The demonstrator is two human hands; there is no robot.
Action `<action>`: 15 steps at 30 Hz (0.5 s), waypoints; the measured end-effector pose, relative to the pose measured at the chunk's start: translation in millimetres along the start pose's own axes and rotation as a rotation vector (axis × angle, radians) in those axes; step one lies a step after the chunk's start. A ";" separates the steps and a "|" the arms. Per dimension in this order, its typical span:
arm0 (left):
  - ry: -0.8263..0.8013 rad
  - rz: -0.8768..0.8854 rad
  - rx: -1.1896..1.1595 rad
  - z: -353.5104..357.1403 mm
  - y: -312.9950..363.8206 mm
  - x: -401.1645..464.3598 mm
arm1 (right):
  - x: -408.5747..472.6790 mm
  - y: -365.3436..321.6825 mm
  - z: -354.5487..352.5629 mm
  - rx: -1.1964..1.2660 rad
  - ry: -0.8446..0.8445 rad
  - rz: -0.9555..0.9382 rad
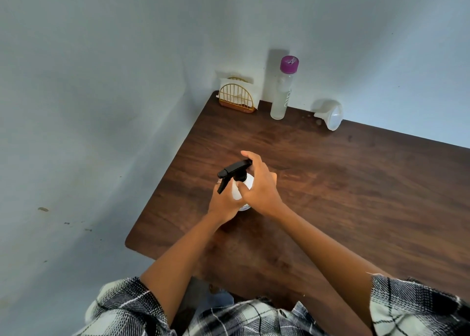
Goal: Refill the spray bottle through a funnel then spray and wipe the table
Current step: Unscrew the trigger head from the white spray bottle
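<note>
Both hands hold the white plastic spray bottle (241, 191) upright mid-table: left hand (223, 203) wraps its body, right hand (259, 183) grips the black trigger head (232, 171). Far back stand a clear, purple-capped bottle (282, 91), its contents unclear, and a white funnel (332, 116) on its side, with bare dark wooden table (356, 196) to the right.

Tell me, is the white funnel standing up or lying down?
Lying down. The funnel rests on its side on the table near the wall, its wide mouth facing sideways, right of the purple-capped bottle.

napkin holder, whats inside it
The gold wire napkin holder at the table's far corner holds white paper napkins, which show through its bars and stick out past its sides. How many there are cannot be seen, and the wall hides nothing more behind it.
</note>
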State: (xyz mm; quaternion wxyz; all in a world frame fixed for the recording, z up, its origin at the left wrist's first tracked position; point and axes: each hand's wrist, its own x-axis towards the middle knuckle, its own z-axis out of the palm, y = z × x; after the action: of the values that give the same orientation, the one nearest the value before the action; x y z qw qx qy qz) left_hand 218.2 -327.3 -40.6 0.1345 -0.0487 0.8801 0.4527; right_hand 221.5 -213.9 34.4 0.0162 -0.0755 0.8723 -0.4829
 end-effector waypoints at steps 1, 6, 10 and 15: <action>0.001 0.006 -0.040 1.4 -2.7 2.9 | 0.9 -1.8 0.2 -0.023 0.002 0.009; 0.000 -0.016 -0.031 5.4 -12.4 6.7 | 3.5 -17.4 1.6 0.023 0.114 0.099; 0.047 -0.006 -0.052 6.1 -11.7 6.1 | -0.1 -12.4 -1.6 0.089 -0.003 0.082; 0.005 -0.008 -0.027 12.5 -25.0 16.0 | -1.6 -16.2 -1.1 0.171 -0.020 0.043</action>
State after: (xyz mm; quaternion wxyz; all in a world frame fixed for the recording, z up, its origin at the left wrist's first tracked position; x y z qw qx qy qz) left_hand 210.5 -331.2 -71.6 0.1334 -0.0552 0.8741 0.4637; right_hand 224.8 -221.3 48.6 0.0416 -0.0596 0.8290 -0.5544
